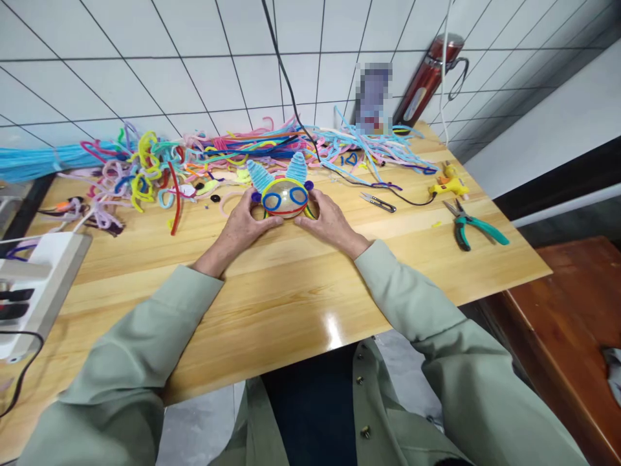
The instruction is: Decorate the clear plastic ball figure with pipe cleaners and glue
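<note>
A small pipe-cleaner animal figure (284, 197) stands on the wooden table in front of me. It has two light blue ears, a yellow band, blue rings like glasses, a red line below them and purple balls at the sides. On its left side my left hand (246, 219) curves round it, thumb near the base. My right hand (326, 219) grips the opposite side in the same way, thumb pointing inward. The fingertips behind the figure are partly hidden.
Pipe cleaners (252, 145) in many colours are heaped along the tiled wall. To the right lie thread snips (378, 202), a yellow glue gun (449, 184) and green-handled pliers (470, 226). A red thermos (429, 81) leans at the back; a white power strip (53, 278) sits left.
</note>
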Available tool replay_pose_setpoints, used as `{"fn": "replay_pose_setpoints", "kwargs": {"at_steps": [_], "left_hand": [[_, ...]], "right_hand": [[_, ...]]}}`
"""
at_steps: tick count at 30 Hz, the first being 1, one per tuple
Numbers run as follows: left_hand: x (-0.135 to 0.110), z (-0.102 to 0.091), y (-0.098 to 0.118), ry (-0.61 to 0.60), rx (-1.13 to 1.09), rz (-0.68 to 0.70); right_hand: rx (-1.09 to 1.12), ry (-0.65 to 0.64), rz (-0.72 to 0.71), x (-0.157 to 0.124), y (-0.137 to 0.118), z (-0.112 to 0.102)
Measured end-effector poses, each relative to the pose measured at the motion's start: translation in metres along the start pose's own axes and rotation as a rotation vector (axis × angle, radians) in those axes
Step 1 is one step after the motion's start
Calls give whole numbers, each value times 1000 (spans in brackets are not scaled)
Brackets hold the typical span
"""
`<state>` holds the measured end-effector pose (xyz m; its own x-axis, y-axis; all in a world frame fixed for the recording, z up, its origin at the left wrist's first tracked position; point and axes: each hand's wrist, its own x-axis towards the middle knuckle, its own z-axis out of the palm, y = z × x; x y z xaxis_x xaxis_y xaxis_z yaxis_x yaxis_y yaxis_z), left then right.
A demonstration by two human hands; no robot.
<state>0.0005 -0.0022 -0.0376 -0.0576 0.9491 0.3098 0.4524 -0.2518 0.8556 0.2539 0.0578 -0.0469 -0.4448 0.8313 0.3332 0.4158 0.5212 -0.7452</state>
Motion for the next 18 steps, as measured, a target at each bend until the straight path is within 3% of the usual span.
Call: {"fn": "replay_pose_setpoints", "kwargs": {"at_steps": [18], "left_hand": [[0,2,-1,1,-20,24]], "right_hand": [[2,-9,24,0,-6,-3]]}}
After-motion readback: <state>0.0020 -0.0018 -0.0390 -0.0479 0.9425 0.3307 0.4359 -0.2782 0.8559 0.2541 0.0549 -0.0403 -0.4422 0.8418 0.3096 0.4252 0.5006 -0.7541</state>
